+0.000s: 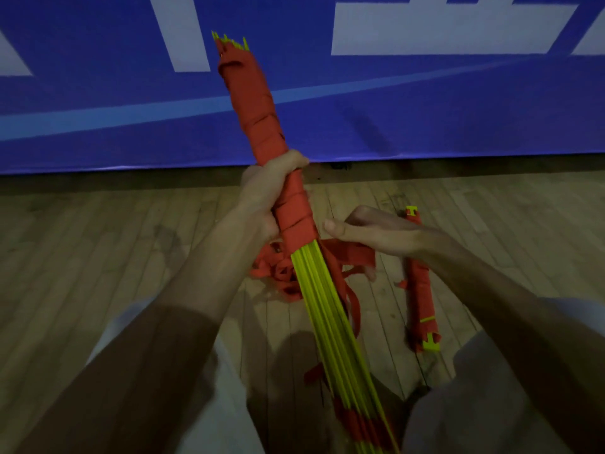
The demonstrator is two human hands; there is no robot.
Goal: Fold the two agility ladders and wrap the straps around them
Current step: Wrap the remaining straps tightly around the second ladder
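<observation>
A bundle of yellow-green ladder rungs (pixel 330 309) stands tilted in front of me, its upper half wound in red strap (pixel 258 116). My left hand (pixel 268 194) grips the bundle around the wrapped middle. My right hand (pixel 370 231) sits just right of the bundle with the loose red strap (pixel 353 257) running under its fingers; the grip itself is blurred. More loose strap (pixel 278 273) hangs in a tangle below my left hand. A second ladder bundle (pixel 420 290), fully wrapped in red, lies on the floor to the right, partly hidden by my right forearm.
The floor is wooden boards (pixel 98 257). A blue banner with white shapes (pixel 425 93) runs along the wall directly ahead. My knees in light trousers (pixel 491 404) frame the lower end of the bundle.
</observation>
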